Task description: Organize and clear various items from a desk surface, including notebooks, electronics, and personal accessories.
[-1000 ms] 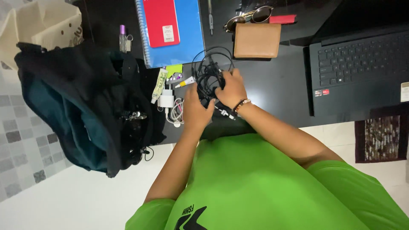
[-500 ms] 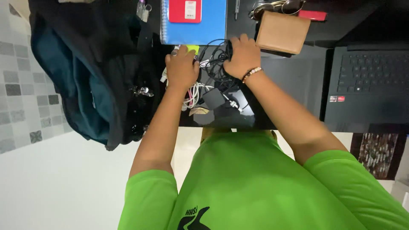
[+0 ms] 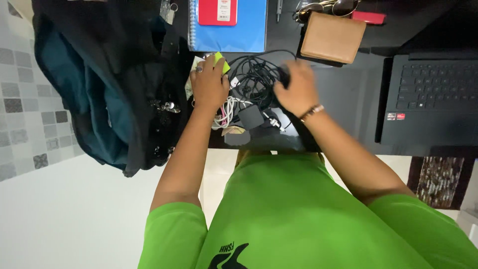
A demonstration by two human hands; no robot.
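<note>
My left hand (image 3: 209,83) rests on a small yellow-green item (image 3: 222,63) beside white cables (image 3: 226,110) on the black desk (image 3: 343,89). My right hand (image 3: 297,89) is blurred and grips a tangle of black cables (image 3: 254,77) near its right side. A black power adapter (image 3: 250,117) lies just below the tangle, between my two forearms. The fingertips of both hands are partly hidden by the cables.
A black and teal backpack (image 3: 104,84) lies open at the left. A blue notebook (image 3: 249,35) with a red booklet (image 3: 217,11) sits behind the cables. A tan wallet (image 3: 332,37), sunglasses (image 3: 323,7) and a black laptop (image 3: 430,94) are on the right.
My left hand has shifted left off the black cables onto the yellow-green item. My right hand has slid to the right side of the tangle. The view has moved closer.
</note>
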